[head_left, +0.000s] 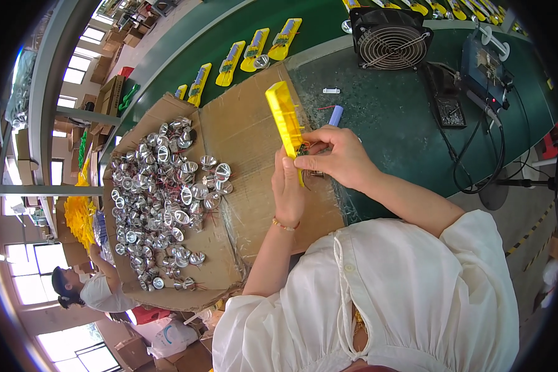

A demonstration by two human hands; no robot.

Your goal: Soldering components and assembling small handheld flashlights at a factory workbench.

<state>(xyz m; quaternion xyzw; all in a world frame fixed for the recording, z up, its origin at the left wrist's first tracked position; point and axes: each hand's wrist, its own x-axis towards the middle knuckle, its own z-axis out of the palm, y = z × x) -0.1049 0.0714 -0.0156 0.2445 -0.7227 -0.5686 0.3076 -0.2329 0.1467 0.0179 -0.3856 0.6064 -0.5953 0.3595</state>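
My left hand [287,193] is closed round the lower end of a yellow plastic housing half [283,115], which it holds up at a tilt over the cardboard flap. The ribbed inside of the housing faces right. At its lower part, the thumb and fingers of my right hand [344,158] pinch a small green circuit board [302,149] with thin wires; the fingers partly hide it. Just beyond my right hand a blue cylindrical battery [336,116] with a red wire lies on the green bench. A small white part [331,91] lies farther back.
To the left, an open cardboard box [229,248] holds many silver reflectors [161,186]. Yellow housings [230,64] with batteries line the green belt behind. A black fan [392,46], a blue soldering station [483,68] and cables stand back right. Another person [99,288] works at far left.
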